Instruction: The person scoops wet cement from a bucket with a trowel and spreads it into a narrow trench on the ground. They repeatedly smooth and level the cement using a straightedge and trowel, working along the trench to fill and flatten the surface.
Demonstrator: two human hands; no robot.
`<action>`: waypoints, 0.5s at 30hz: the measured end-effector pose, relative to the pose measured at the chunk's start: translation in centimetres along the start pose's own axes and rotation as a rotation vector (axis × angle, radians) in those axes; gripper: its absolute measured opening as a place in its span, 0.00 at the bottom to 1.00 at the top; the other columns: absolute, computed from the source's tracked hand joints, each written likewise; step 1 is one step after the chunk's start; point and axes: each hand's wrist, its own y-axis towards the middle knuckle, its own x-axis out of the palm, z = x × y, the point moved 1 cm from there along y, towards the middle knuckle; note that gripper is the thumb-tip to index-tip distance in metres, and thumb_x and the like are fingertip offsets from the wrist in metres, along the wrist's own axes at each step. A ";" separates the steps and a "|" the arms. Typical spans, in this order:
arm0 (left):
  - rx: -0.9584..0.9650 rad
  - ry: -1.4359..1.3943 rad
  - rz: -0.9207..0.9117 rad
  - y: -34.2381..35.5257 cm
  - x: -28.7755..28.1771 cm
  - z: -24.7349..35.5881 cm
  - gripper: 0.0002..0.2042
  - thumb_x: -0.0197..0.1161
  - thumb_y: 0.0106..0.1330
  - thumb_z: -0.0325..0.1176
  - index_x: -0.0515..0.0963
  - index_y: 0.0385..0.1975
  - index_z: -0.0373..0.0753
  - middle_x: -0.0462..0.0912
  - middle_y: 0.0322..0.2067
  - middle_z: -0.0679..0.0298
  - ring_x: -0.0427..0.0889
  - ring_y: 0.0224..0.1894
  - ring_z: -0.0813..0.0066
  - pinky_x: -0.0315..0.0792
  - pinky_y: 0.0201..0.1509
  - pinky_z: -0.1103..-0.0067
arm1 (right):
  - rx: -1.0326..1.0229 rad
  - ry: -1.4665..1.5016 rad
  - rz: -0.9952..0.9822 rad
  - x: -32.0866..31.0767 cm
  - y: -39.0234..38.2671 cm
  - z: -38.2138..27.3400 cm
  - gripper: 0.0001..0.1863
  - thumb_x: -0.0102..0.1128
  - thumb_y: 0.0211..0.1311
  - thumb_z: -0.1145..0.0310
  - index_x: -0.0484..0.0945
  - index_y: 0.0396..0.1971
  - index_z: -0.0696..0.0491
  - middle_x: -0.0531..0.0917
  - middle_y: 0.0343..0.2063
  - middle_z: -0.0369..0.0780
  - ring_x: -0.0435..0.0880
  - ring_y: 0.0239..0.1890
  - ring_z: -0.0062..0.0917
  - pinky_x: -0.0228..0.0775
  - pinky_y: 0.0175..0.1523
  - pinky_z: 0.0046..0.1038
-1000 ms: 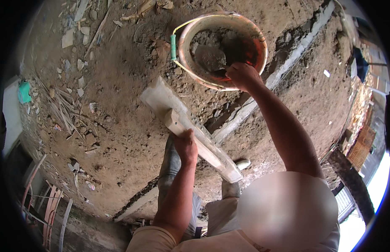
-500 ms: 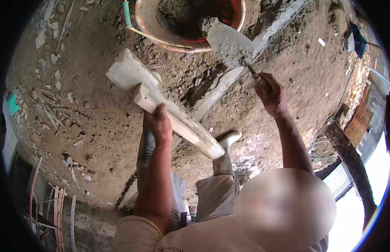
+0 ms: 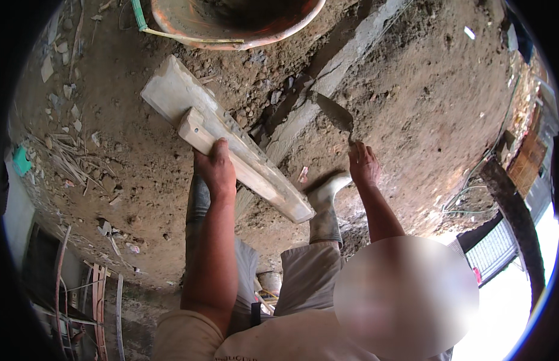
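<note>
A trowel (image 3: 334,112), at one o'clock, slants over a grey strip (image 3: 351,57) of apparent concrete; whether its tip touches cannot be told. A worker's right hand (image 3: 365,163) is closed round its handle, apparently to steer the blade. At eleven, the left hand (image 3: 217,168) clasps a long board (image 3: 255,155) by its block handle, thumb uppermost, presumably for balance. A bucket (image 3: 246,44) stands near twelve, seemingly within reach.

Board (image 3: 222,129), pale beige; trowel blade (image 3: 336,113), dark grey; bucket (image 3: 291,29), orange and greyish; handle grip (image 3: 138,15), green; ground (image 3: 411,108), brown.
</note>
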 end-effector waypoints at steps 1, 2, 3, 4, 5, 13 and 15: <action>-0.009 0.024 -0.011 -0.2 -0.1 -0.1 0.26 0.56 0.65 0.27 0.62 0.62 0.27 0.72 0.58 0.49 0.74 0.58 0.61 0.66 0.64 0.70 | 0.013 -0.013 -0.007 0.6 0.1 0.2 0.22 0.60 0.62 0.58 0.72 0.55 0.42 0.79 0.45 0.42 0.80 0.48 0.41 0.73 0.48 0.43; -0.018 0.047 -0.024 -0.4 -0.2 -0.2 0.27 0.56 0.66 0.28 0.60 0.64 0.29 0.70 0.60 0.51 0.72 0.60 0.61 0.64 0.65 0.69 | 0.064 0.026 -0.041 0.9 0.3 0.6 0.22 0.60 0.62 0.56 0.71 0.55 0.42 0.79 0.47 0.42 0.79 0.49 0.42 0.73 0.50 0.43; -0.011 0.041 -0.018 -0.4 -0.2 -0.3 0.26 0.56 0.65 0.27 0.61 0.63 0.27 0.71 0.59 0.49 0.73 0.59 0.61 0.66 0.64 0.70 | 0.054 0.075 -0.012 1.2 0.3 1.1 0.22 0.60 0.62 0.56 0.72 0.55 0.43 0.79 0.48 0.42 0.79 0.50 0.43 0.73 0.50 0.43; -0.005 0.034 -0.012 -0.4 -0.3 -0.4 0.26 0.57 0.64 0.26 0.62 0.62 0.25 0.72 0.58 0.47 0.74 0.58 0.60 0.67 0.63 0.70 | 0.043 0.123 0.019 1.6 0.4 1.8 0.22 0.60 0.62 0.55 0.72 0.54 0.43 0.80 0.48 0.43 0.79 0.50 0.43 0.73 0.51 0.43; 0.002 0.027 -0.006 -0.5 -0.3 -0.5 0.26 0.57 0.63 0.26 0.62 0.60 0.23 0.73 0.57 0.45 0.75 0.57 0.60 0.68 0.62 0.71 | 0.033 0.171 0.050 1.9 0.4 2.5 0.21 0.60 0.62 0.55 0.72 0.54 0.44 0.80 0.49 0.43 0.79 0.51 0.44 0.73 0.52 0.43; -0.042 0.037 0.000 -1.1 -0.1 -1.3 0.26 0.57 0.64 0.25 0.60 0.62 0.24 0.71 0.59 0.46 0.74 0.58 0.60 0.67 0.64 0.71 | 0.079 0.354 -0.061 7.7 0.4 5.3 0.23 0.58 0.64 0.47 0.73 0.48 0.51 0.83 0.32 0.50 0.83 0.39 0.50 0.74 0.43 0.46; -0.041 0.058 0.002 -1.3 -0.1 -1.6 0.27 0.57 0.65 0.26 0.60 0.62 0.25 0.71 0.59 0.47 0.73 0.59 0.60 0.66 0.65 0.71 | 0.049 0.451 -0.039 10.0 1.0 5.2 0.24 0.58 0.64 0.46 0.73 0.48 0.51 0.83 0.33 0.51 0.82 0.40 0.51 0.73 0.43 0.46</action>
